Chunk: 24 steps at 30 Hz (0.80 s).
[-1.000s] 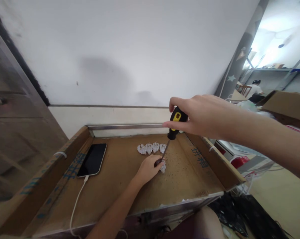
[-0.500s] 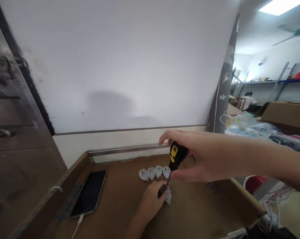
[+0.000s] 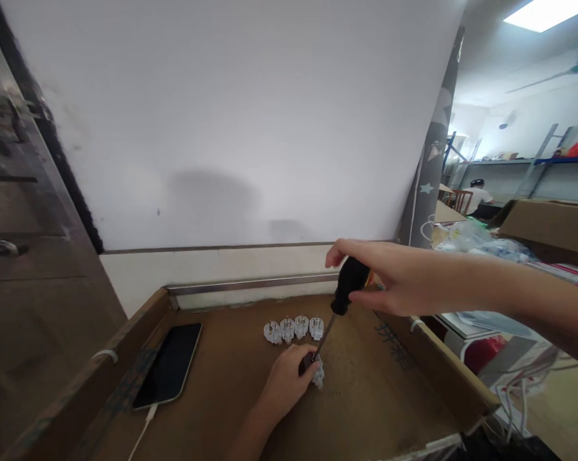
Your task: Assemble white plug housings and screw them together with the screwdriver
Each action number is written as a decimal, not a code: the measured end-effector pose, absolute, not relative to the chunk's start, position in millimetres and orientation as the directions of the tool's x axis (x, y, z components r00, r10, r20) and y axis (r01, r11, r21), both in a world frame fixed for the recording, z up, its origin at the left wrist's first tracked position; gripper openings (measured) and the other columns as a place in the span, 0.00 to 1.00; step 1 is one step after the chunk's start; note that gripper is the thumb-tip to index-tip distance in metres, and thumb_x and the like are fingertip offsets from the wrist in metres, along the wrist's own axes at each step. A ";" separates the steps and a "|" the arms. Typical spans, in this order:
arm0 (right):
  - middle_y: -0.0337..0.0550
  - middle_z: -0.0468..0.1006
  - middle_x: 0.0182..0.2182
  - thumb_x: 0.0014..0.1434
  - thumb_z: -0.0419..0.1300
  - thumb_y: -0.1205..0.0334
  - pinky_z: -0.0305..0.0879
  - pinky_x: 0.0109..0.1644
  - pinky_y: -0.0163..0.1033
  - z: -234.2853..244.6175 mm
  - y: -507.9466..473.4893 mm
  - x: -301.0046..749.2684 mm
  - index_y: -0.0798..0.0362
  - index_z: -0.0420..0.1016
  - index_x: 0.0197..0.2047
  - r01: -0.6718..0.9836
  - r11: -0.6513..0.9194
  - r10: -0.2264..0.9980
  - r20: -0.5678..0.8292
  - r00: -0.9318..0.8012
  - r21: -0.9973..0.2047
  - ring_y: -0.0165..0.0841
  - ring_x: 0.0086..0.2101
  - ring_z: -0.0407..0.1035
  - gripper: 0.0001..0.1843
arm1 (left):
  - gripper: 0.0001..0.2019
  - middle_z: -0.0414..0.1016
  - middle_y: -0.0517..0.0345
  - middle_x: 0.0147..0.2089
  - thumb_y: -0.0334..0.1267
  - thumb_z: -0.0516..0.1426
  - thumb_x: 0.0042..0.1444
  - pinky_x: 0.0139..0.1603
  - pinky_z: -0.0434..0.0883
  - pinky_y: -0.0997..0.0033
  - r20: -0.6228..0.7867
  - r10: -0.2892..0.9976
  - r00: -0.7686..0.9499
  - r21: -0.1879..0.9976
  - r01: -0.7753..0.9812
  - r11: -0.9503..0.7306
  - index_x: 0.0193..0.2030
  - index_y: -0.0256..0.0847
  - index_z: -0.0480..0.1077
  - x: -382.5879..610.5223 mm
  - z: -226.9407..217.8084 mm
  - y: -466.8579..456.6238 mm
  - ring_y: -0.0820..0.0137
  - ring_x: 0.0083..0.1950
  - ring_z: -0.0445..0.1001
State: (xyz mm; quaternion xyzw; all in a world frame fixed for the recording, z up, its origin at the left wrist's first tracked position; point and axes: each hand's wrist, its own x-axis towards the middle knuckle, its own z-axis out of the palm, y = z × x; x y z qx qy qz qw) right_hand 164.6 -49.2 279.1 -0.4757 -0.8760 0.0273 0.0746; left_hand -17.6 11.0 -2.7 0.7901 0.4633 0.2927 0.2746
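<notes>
My right hand (image 3: 385,275) is closed around the black handle of a screwdriver (image 3: 351,282), which tilts down to the left. Its metal shaft runs to my left hand (image 3: 289,374), where the tip is hidden. Low over the cardboard, the left hand is closed on a clear plastic plug (image 3: 319,374). A small dark piece (image 3: 306,363) shows between its thumb and index finger, beside the shaft; its kind I cannot make out. Just beyond are several more clear plugs (image 3: 287,330) in a row, metal pins upward.
A cardboard tray (image 3: 365,410) with raised sides forms the work surface. On its left lies a black-screened phone (image 3: 168,365) with a white cable (image 3: 142,432). A white wall (image 3: 269,128) rises behind. Bags and an open box (image 3: 548,224) stand at right; a person (image 3: 478,195) sits far off.
My right hand and the screwdriver handle have risen slightly and shifted right; the handle has turned, so its yellow marking no longer shows. The left hand keeps its grip. The view has shifted a little.
</notes>
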 end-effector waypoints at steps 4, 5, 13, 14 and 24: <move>0.42 0.72 0.25 0.58 0.48 0.43 0.53 0.26 0.37 275.6 -45.8 172.8 0.51 0.65 0.43 0.893 0.441 0.875 0.177 -0.450 0.088 0.32 0.24 0.64 0.21 | 0.10 0.73 0.56 0.40 0.39 0.53 0.56 0.46 0.66 0.67 0.201 0.895 0.399 0.704 0.577 -0.415 0.44 0.44 0.71 -17.4 0.4 10.2 0.65 0.43 0.71; 0.42 0.71 0.25 0.57 0.47 0.40 0.52 0.26 0.37 275.2 -43.7 175.4 0.52 0.65 0.43 0.904 0.403 0.885 0.191 -0.424 0.143 0.32 0.23 0.63 0.24 | 0.10 0.73 0.56 0.40 0.39 0.53 0.56 0.46 0.65 0.67 0.200 0.895 0.400 0.702 0.578 -0.415 0.44 0.44 0.72 -17.3 1.5 10.0 0.65 0.43 0.71; 0.42 0.72 0.34 0.58 0.50 0.56 0.57 0.30 0.35 273.1 -44.3 179.6 0.50 0.60 0.49 0.854 0.519 0.851 0.123 -0.511 -0.038 0.27 0.26 0.65 0.15 | 0.11 0.74 0.56 0.41 0.39 0.53 0.56 0.47 0.66 0.67 0.191 0.898 0.396 0.710 0.576 -0.405 0.44 0.44 0.72 -17.2 1.6 10.0 0.65 0.44 0.71; 0.42 0.72 0.31 0.60 0.49 0.52 0.56 0.29 0.35 270.8 -45.4 176.8 0.51 0.62 0.46 0.857 0.514 0.843 0.173 -0.509 0.017 0.29 0.26 0.65 0.15 | 0.11 0.74 0.56 0.41 0.39 0.53 0.56 0.47 0.66 0.67 0.195 0.896 0.398 0.711 0.572 -0.409 0.44 0.44 0.72 -17.3 0.8 10.2 0.65 0.44 0.71; 0.37 0.74 0.30 0.56 0.55 0.55 0.54 0.27 0.33 271.1 -49.8 170.4 0.48 0.63 0.44 0.825 0.564 0.811 0.169 -0.560 0.026 0.27 0.26 0.66 0.12 | 0.11 0.73 0.56 0.39 0.40 0.53 0.56 0.45 0.66 0.68 0.221 0.894 0.390 0.699 0.576 -0.424 0.44 0.44 0.72 -17.5 -5.8 13.6 0.66 0.42 0.70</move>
